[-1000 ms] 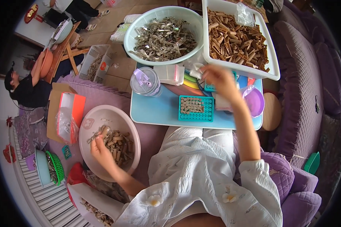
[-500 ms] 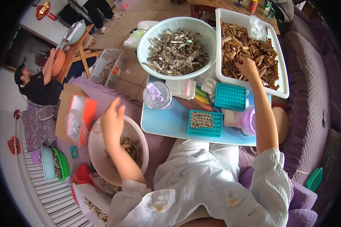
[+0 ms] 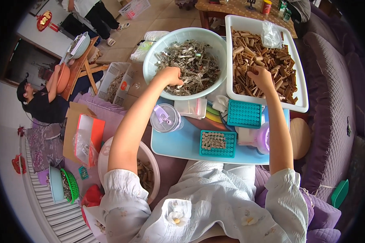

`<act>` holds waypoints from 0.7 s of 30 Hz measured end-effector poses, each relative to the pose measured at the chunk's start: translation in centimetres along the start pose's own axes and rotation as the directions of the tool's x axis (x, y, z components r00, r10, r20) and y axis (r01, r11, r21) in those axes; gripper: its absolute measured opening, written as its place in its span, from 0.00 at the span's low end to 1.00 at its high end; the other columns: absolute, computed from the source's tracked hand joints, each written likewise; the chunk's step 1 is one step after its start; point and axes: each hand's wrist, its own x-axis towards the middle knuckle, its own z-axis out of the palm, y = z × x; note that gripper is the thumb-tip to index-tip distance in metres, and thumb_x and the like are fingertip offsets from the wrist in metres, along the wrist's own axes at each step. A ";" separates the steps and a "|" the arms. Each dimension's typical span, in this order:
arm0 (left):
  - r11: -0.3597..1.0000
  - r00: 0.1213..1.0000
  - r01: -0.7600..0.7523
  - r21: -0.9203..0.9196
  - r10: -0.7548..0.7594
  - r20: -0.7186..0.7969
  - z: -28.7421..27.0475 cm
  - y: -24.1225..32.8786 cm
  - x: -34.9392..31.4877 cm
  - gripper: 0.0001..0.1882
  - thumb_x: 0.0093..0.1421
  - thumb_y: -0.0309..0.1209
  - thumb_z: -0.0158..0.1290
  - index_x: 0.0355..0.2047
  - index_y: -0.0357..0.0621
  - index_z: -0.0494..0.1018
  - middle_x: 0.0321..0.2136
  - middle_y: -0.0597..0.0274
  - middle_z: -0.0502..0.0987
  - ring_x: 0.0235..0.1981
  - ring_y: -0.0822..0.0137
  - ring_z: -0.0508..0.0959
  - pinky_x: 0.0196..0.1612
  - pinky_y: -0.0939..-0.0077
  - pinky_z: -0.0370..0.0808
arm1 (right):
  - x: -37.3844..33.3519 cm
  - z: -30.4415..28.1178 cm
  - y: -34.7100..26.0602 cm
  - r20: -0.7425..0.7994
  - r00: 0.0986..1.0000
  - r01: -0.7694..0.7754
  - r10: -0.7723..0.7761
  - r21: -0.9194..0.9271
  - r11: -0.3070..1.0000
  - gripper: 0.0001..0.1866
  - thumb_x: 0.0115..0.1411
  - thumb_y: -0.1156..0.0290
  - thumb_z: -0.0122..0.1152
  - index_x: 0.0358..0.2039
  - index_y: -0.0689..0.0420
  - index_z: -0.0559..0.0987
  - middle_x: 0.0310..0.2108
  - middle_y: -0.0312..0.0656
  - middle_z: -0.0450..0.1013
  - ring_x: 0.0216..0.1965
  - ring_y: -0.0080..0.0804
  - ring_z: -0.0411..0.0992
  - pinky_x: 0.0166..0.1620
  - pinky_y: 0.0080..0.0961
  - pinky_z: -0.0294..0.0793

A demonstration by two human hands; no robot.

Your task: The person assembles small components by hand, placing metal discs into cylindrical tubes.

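Note:
My left hand [image 3: 171, 76] is over the near left edge of a pale green colander [image 3: 148, 67], its bent fingers down among thin, silvery, clear-wrapped pieces [image 3: 194, 67]. Whatever its fingertips grip is hidden. My right hand [image 3: 262, 77] is inside a white rectangular tray [image 3: 299, 87] heaped with short brown tubes and half-tubes [image 3: 267, 58]. Its fingers are curled together against the tubes, and I cannot make out what is in them. Below on the blue lap table [image 3: 172, 146], a teal grid tray [image 3: 217, 143] is partly filled with small round pale pieces. A second teal grid tray [image 3: 244, 114] lies behind it.
A lidded clear cup [image 3: 165, 118] and a purple cup [image 3: 263, 137] stand on the lap table. Under my left arm is a pale pink basin [image 3: 155, 170] with brown tubes. An orange-and-white box [image 3: 91, 133] sits at left; a co-worker [image 3: 44, 97] sits beyond it.
My left hand has moved from above the pink basin, up and right, into the colander. My right hand stays among the brown tubes, slightly shifted. The view has tilted a little.

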 end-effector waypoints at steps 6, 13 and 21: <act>0.771 0.974 0.224 -0.596 -0.187 0.125 -1.1 -0.6 0.2 0.11 0.46 0.25 0.50 0.32 0.43 0.68 0.24 0.60 0.74 0.19 0.71 0.74 0.22 0.79 0.69 | 0.2 0.3 0.7 0.042 0.999 -0.019 0.018 0.021 1.000 0.15 0.42 0.62 0.57 0.21 0.63 0.72 0.18 0.51 0.69 0.24 0.46 0.69 0.30 0.33 0.67; 0.557 0.993 0.054 -0.829 -0.115 -0.012 -4.1 -1.6 -0.2 0.08 0.56 0.30 0.42 0.35 0.42 0.65 0.28 0.65 0.70 0.27 0.77 0.71 0.27 0.84 0.69 | 0.1 0.3 0.5 0.028 1.000 -0.003 0.002 0.028 1.000 0.15 0.42 0.62 0.57 0.20 0.63 0.71 0.19 0.52 0.69 0.24 0.47 0.68 0.29 0.33 0.67; 0.053 0.970 -0.190 -0.980 -0.144 -0.195 -8.5 0.1 -2.0 0.07 0.54 0.29 0.47 0.33 0.42 0.66 0.33 0.63 0.70 0.36 0.73 0.71 0.38 0.79 0.70 | 0.0 0.3 0.3 0.040 0.998 0.039 -0.039 0.017 0.999 0.15 0.43 0.63 0.56 0.21 0.64 0.70 0.18 0.53 0.68 0.23 0.48 0.68 0.28 0.35 0.65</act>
